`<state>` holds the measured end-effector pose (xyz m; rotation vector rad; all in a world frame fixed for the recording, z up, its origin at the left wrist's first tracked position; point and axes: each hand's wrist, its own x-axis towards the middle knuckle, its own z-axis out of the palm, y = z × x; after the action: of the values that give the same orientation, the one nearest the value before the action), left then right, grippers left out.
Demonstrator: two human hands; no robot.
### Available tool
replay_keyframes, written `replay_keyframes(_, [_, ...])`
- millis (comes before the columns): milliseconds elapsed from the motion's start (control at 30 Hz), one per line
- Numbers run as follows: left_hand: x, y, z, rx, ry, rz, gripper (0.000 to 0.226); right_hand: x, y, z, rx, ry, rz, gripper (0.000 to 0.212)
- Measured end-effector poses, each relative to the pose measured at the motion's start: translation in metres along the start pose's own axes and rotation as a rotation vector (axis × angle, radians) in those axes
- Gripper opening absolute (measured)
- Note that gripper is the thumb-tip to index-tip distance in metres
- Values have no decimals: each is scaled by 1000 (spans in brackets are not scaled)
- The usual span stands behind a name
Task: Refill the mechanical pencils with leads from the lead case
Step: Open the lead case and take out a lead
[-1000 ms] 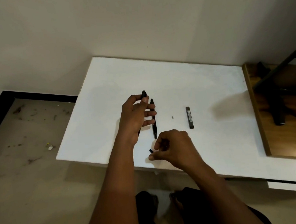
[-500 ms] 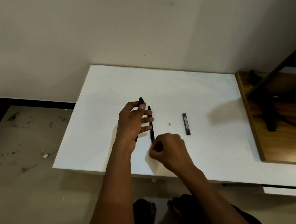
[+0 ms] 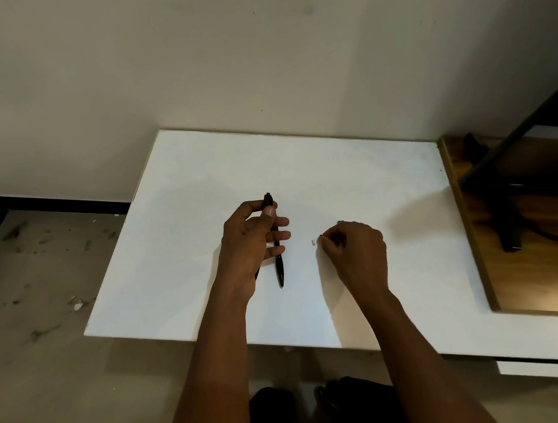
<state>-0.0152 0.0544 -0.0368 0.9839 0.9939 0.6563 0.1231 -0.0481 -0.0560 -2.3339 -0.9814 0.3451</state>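
My left hand (image 3: 253, 245) grips a black mechanical pencil (image 3: 268, 201) upright, with its top sticking out above my thumb. A second black pencil (image 3: 279, 270) lies on the white table (image 3: 192, 255) just right of that hand, partly under its fingers. My right hand (image 3: 355, 249) is low over the table with curled fingers, pinching a small dark piece (image 3: 321, 235) at the fingertips. A tiny white piece (image 3: 313, 242) lies just left of those fingertips. The lead case is hidden under my right hand.
A wooden surface (image 3: 533, 281) with a black stand (image 3: 504, 218) adjoins the table on the right. The wall runs along the table's far edge. Bare floor (image 3: 41, 322) lies to the left, and the table's near edge is close to my body.
My right hand moved from the lying pencil's near tip rightwards to the spot where the lead case lay, covering it. My left hand kept holding its pencil.
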Motion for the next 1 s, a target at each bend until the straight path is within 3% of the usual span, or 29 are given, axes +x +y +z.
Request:
replay_keyframes(233, [-2,1,3,19,-21,-3,18,0,-1,-1,68,-3,15,7])
replay_keyframes(367, [-4,1,5,32,-71,20,22,5,2,-17,226,66,114,7])
replay_keyframes(500, [-4,1,10,86,-64,21,24,7,16,-31,231,159,229,9])
replay_keyframes(733, [-2,-2,23,59,-27,-46,23,2,20,-29,191,-23,309,17])
replay_keyframes(1000, [-4,1,36,-121,-86,-94,25,3,21,-25,131,-75,348,8])
